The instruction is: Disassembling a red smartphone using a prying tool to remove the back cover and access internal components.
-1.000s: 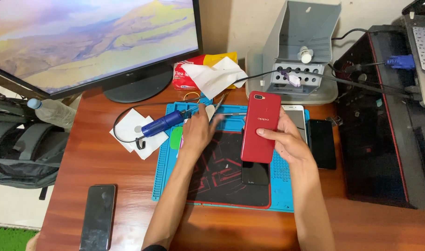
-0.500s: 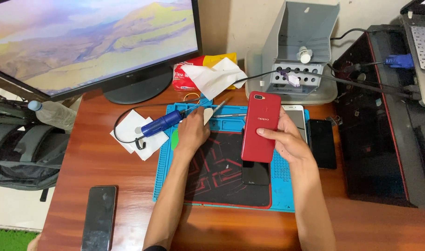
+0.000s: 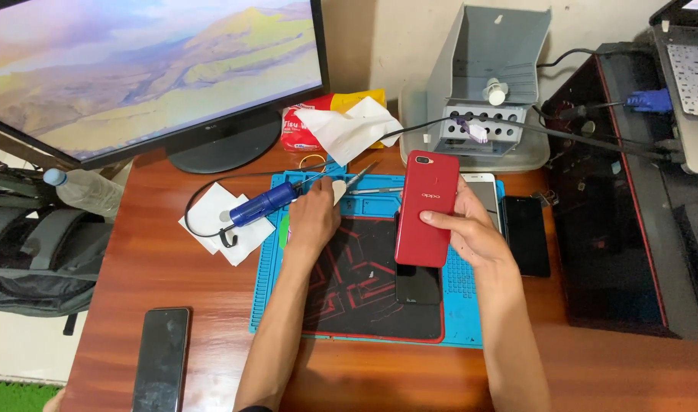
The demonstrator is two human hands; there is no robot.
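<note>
Fingers of the right hand wrap around a red phone, holding it back-up and nearly upright above a blue work mat on a reddish wooden desk. Just under those fingers, a dark phone lies flat on the mat's black and red centre panel, partly covered by the red one. Just beyond the right hand's knuckles, a white phone and a black phone lie side by side at the mat's right edge.

To the left, the left hand rests at the mat's upper edge, fingers curled narrow; whether they grip anything cannot be told. A blue-handled tool lies just left of that hand, across white paper. Metal tweezers lie just past its fingertips.

Farther from both hands, a monitor stands at the desk's back, with a red and yellow packet and tissue beside its base, and a grey plastic organiser behind the red phone. Another black phone lies near the desk's front left edge, well apart from the left hand.
</note>
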